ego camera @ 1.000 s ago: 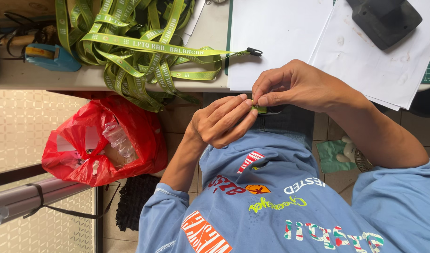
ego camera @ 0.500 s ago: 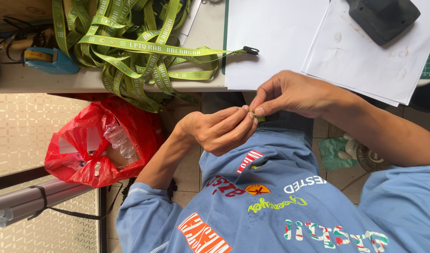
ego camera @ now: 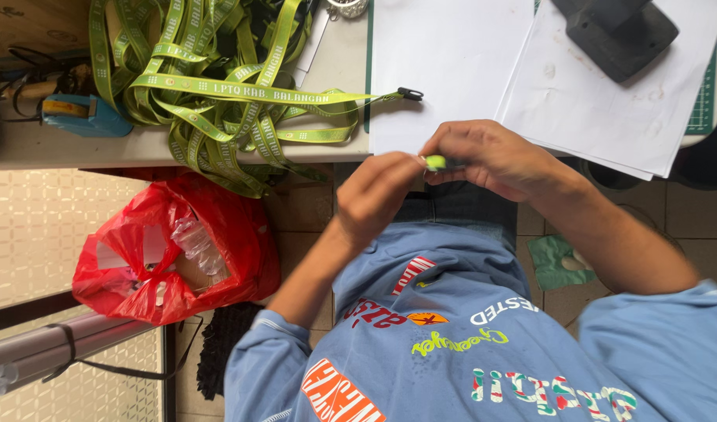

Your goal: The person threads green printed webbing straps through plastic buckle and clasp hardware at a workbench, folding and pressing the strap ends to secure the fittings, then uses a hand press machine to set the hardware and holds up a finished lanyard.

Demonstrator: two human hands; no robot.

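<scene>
Both my hands meet over my lap, just below the table edge. My right hand (ego camera: pixel 495 156) pinches a small bright green piece of lanyard strap (ego camera: pixel 435 162) between thumb and fingers. My left hand (ego camera: pixel 374 195) is curled, its fingertips touching the same piece from the left. On the table (ego camera: pixel 77 148) lies a tangled pile of green printed lanyards (ego camera: pixel 218 86). One strap runs right from it and ends in a black clip (ego camera: pixel 410 94). My blue printed shirt fills the bottom of the view.
White paper sheets (ego camera: pixel 452 55) lie on the table with a black device (ego camera: pixel 616 31) on top, over a green cutting mat (ego camera: pixel 702 101). A blue tool (ego camera: pixel 85 116) sits at far left. A red plastic bag (ego camera: pixel 171 250) and grey pipes (ego camera: pixel 46 352) are on the floor.
My hands stay together on the green piece, with the fingers shifting slightly. The left forearm has swung a little to the right.
</scene>
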